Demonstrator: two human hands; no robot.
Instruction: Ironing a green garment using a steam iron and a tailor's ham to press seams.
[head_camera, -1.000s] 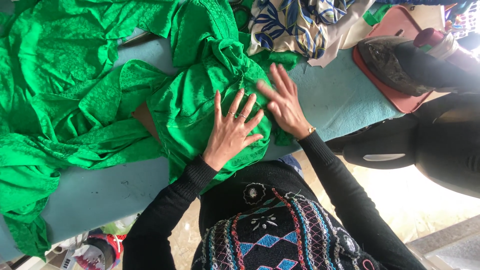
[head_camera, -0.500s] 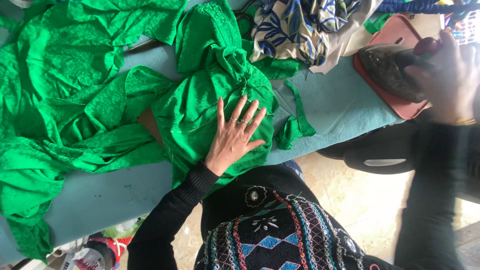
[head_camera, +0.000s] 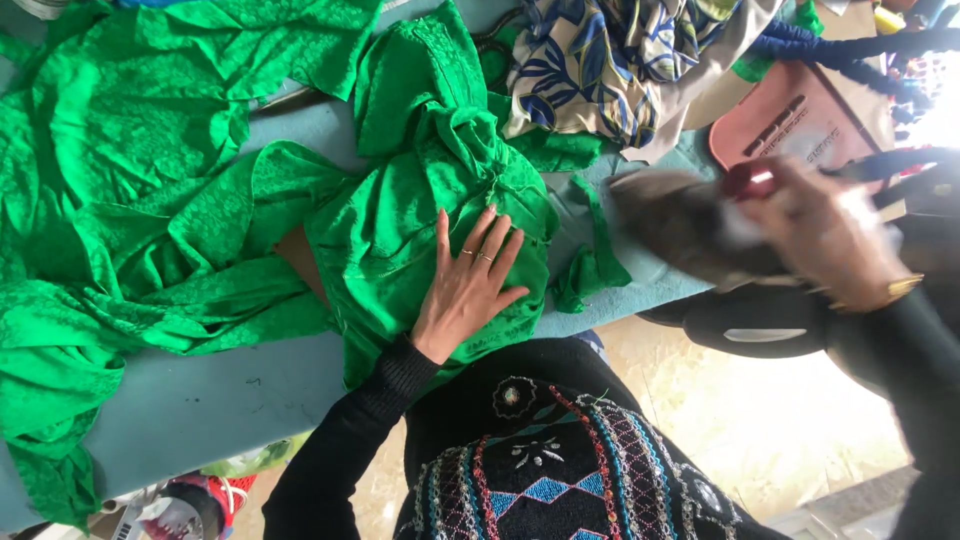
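On the pale blue bench (head_camera: 200, 400), a bright green garment (head_camera: 420, 230) is lying bunched and creased, with more of the same green cloth (head_camera: 130, 190) spreading well out to one side. The left hand (head_camera: 468, 290) is lying flat on the garment with fingers spread open, pressing it against the bench near the edge closest to the person. The right hand (head_camera: 815, 235) is curling closed around the handle of a dark iron (head_camera: 690, 230), which is showing blurred just beside the garment, above the end of the bench. A loose green strip (head_camera: 590, 260) is lying between the garment and the iron. Beyond them, a blue and cream patterned cloth (head_camera: 610, 65) is lying heaped, and a pink rectangular stand (head_camera: 790, 120) is sitting near it.
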